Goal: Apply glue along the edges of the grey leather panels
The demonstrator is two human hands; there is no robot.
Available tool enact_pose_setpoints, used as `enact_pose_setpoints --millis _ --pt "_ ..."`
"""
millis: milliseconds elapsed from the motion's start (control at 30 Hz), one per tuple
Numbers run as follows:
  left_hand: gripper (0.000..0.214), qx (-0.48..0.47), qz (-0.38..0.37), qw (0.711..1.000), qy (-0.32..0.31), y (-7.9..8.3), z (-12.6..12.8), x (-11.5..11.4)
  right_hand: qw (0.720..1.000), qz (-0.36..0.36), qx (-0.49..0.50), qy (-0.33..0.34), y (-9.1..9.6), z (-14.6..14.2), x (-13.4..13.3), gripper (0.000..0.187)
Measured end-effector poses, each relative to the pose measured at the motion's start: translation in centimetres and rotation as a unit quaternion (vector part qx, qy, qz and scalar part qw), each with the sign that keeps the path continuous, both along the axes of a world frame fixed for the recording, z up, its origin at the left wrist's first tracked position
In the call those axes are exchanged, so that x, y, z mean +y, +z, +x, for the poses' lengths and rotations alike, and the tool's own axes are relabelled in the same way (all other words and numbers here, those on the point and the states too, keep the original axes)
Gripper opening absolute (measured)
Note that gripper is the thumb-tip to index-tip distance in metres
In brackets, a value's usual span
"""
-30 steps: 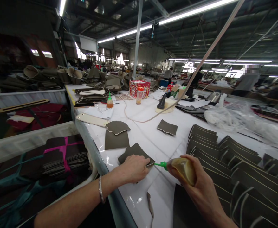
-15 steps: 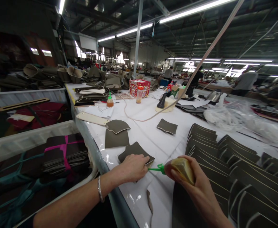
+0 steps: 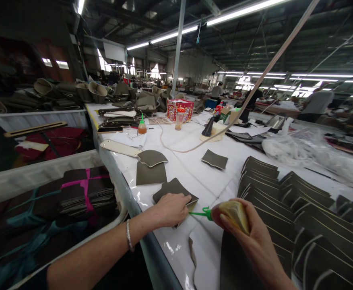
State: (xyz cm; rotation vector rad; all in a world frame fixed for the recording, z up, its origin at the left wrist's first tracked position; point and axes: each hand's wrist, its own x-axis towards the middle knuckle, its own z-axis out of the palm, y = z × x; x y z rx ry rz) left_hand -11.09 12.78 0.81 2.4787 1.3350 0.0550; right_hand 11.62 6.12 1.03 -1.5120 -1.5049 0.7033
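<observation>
My right hand [image 3: 254, 233] is wrapped round a squeeze bottle [image 3: 232, 214] of amber liquid, probably glue. Its thin green nozzle [image 3: 199, 213] points left, the tip close to the fingers of my left hand [image 3: 173, 209]. That hand is closed over a dark grey-green leather-like piece [image 3: 172, 186] on the table, the index finger lying along its top; the other fingers and part of the piece are hidden. Just beyond lie two overlapping pieces [image 3: 151, 174], and a single small one [image 3: 215, 159] is farther right.
Overlapping rows of dark pieces [image 3: 263, 201] cover the table's right side. A white bin [image 3: 43, 171] with tied bundles stands at the left edge. Farther back are a second green-tipped bottle [image 3: 142, 128], a red-lidded jar [image 3: 179, 120] and a hose [image 3: 182, 151]. Other people stand far off.
The whole view has shifted slightly. Both hands keep nearly the same place and hold, with the nozzle tip still beside my left fingers.
</observation>
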Motion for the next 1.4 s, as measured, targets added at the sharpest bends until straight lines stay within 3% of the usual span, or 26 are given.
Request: enact_pose_setpoints --millis 100,267,367,533,767,967,1200,1400 --pt "0.049 -0.006 0.006 1.0 -0.001 -0.2 -0.1 0.0 0.999 -0.019 0.018 0.044 0.0 -0.3 -0.4 0.051" --pt "0.049 -0.012 0.009 1.0 0.0 -0.2 -0.2 -0.1 0.999 -0.016 0.029 0.033 -0.1 -0.8 -0.8 0.052" --pt "0.048 -0.01 0.009 1.0 -0.001 -0.2 -0.2 -0.1 0.996 -0.035 0.05 0.063 -0.1 -1.0 -0.9 0.05" --pt "0.049 -0.017 0.009 1.0 -0.002 0.0 -0.2 -0.3 0.998 -0.028 0.041 0.028 0.2 -1.4 -1.2 0.053" --pt "0.046 -0.01 0.015 1.0 -0.002 -0.3 -0.2 -0.2 0.997 -0.027 0.045 0.062 -0.2 -1.0 -1.1 0.051" --pt "0.043 -0.015 0.023 1.0 -0.005 -0.9 -0.2 0.1 1.0 0.006 -0.02 -0.001 -0.4 0.1 0.0 0.053" --pt "0.044 -0.023 0.009 1.0 0.007 -0.5 -0.1 0.0 0.992 -0.059 0.092 0.07 -0.2 -0.9 -1.2 0.052" --pt "0.046 -0.032 -0.009 0.999 0.013 -0.5 0.1 0.0 0.998 -0.033 0.048 0.018 -0.2 -0.5 -0.6 0.056"
